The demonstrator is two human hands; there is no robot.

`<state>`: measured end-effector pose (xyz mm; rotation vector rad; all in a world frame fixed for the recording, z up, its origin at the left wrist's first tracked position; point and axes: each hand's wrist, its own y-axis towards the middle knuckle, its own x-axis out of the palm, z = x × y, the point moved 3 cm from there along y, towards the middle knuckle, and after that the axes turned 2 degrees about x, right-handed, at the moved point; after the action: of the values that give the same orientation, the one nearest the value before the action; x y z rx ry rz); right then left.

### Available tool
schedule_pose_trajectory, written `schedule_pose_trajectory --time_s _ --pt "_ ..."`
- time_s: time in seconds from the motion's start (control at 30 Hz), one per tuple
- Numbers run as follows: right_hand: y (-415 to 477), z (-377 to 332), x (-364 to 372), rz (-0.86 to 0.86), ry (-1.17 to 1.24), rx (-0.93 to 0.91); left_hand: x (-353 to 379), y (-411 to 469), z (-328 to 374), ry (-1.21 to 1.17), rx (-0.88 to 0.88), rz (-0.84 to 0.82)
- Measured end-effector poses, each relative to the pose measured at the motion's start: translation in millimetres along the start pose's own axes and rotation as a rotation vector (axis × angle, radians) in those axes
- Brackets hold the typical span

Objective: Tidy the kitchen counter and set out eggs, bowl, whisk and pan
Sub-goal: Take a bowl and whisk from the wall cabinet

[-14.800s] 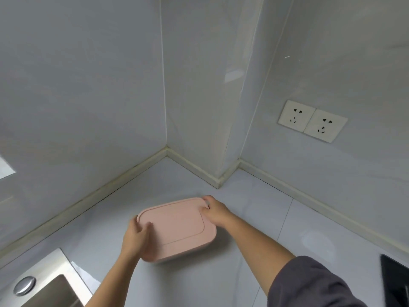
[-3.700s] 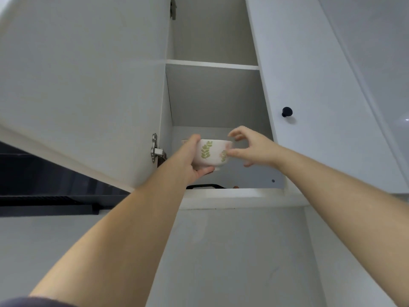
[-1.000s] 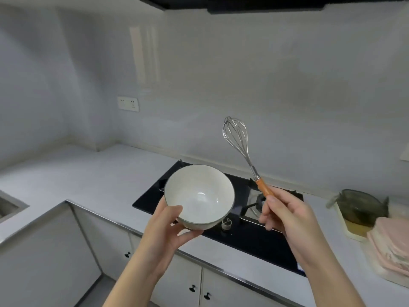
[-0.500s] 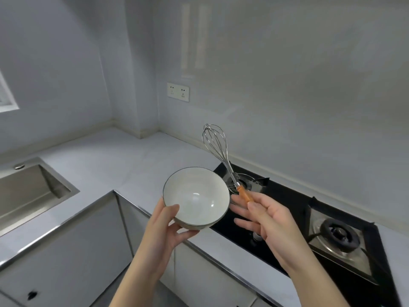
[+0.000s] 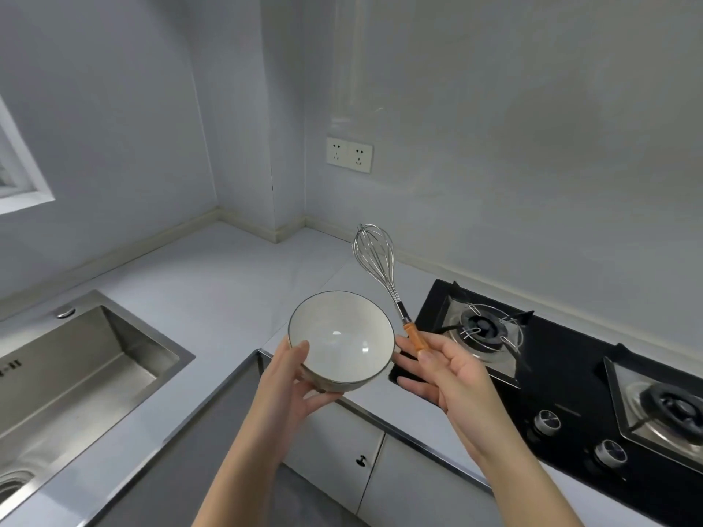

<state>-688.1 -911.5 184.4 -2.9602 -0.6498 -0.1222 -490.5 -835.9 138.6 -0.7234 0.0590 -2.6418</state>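
Round glazed bowl [image 5: 341, 339], wire whisk [image 5: 378, 262].

— What's left of the left hand [image 5: 285, 389]?
— A steel sink [image 5: 76, 374] set in the pale counter [image 5: 213, 283], with a window [image 5: 21, 176] above it.
— And by the right hand [image 5: 452, 378]?
— A black hob [image 5: 570, 374] just right of it, sockets [image 5: 349, 154] on the grey wall [image 5: 494, 146] beyond, cabinets [image 5: 334, 439] below.

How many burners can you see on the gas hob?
2. The left burner sits just beside the whisk; the right burner is at the frame's right edge, partly cut off. The hob runs out of frame, so more may be hidden.
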Motion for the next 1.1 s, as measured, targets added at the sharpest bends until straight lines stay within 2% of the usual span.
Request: schedule_pose_trajectory --time_s 0.27,0.47,0.73,0.9,1.1 --pt "87 32 40 -0.031 0.020 0.064 -47 77 8 -0.011 -0.057 0.107" --pt "178 45 78 -0.187 -0.045 0.103 -89 152 27 -0.038 -0.071 0.225" --pt "273 61 126 -0.321 -0.251 0.201 -162 242 38 -0.015 -0.103 0.314" --pt "335 82 151 -0.313 -0.476 0.258 -210 315 34 0.015 -0.203 0.358" --pt "413 108 170 -0.277 -0.662 0.328 -256 392 30 0.127 -0.276 0.329"
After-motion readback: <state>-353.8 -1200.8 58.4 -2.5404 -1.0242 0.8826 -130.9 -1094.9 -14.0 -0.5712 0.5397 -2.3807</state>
